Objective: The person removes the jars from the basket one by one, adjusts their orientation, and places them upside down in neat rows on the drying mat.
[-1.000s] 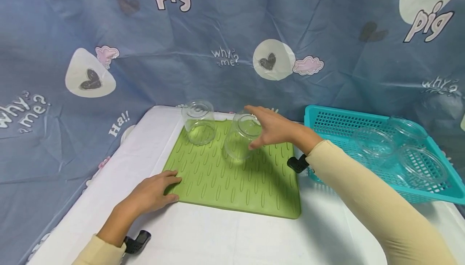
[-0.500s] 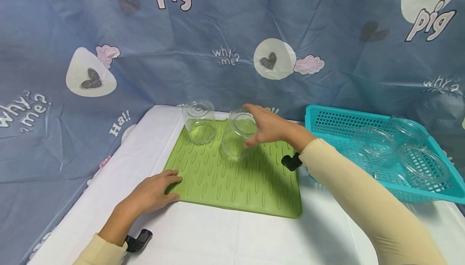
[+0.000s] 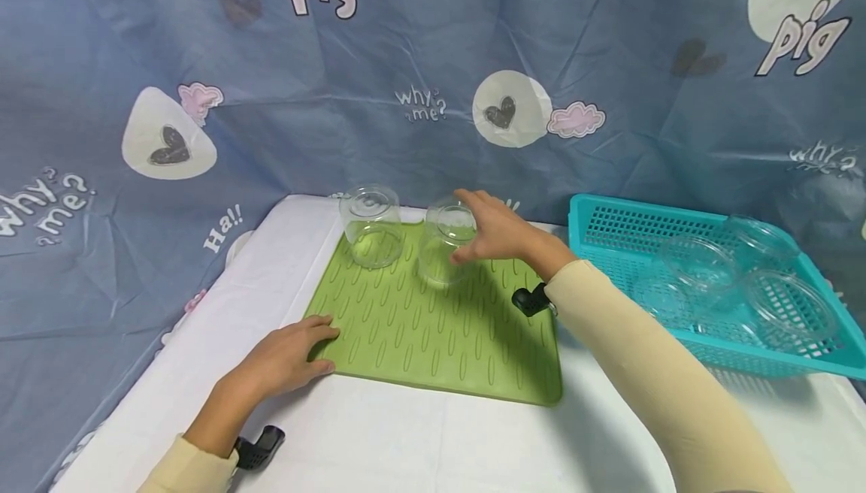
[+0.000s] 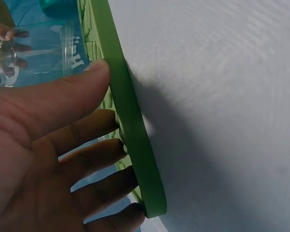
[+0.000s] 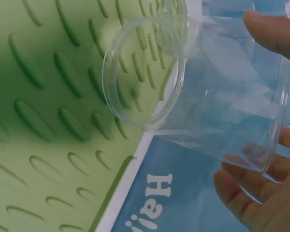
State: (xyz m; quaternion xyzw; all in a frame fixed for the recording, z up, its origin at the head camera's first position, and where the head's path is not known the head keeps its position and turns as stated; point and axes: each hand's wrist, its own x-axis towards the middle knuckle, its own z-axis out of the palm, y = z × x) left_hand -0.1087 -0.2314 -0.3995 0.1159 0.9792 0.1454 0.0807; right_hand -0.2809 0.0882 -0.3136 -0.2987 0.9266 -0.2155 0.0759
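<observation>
Head view, from the left: a beige left sleeve (image 3: 189,469) is seen, with a black device (image 3: 260,448) strapped at the wrist, and the left hand (image 3: 280,358) is rested on the near left corner of a green mat (image 3: 433,358). Its fingers are loosely spread and only slightly bent; the mat's edge is touched by thumb and fingertips, as is also shown by the left wrist view, but is not gripped. The mat, marked with long ovals, is spread on a counter (image 3: 379,448) covered in white. Near its far left corner an upturned cup (image 3: 371,230) of clear material is stood. Just to the right, at the far part of the mat, a second clear cup (image 3: 438,260) is held bottom up by the right hand (image 3: 501,228), whose thumb and fingers are parted about as wide as the cup's base. Whether its rim is touching the mat cannot be told. In the right wrist view, the thumb is placed on one side of the cup's bottom end and the fingers on the other. Farther right, beyond the right sleeve (image 3: 656,373), a turquoise basket (image 3: 649,208) is set, with several see-through cups (image 3: 700,264) contained in it. Behind, a blue printed cloth (image 3: 304,117) is hung.
</observation>
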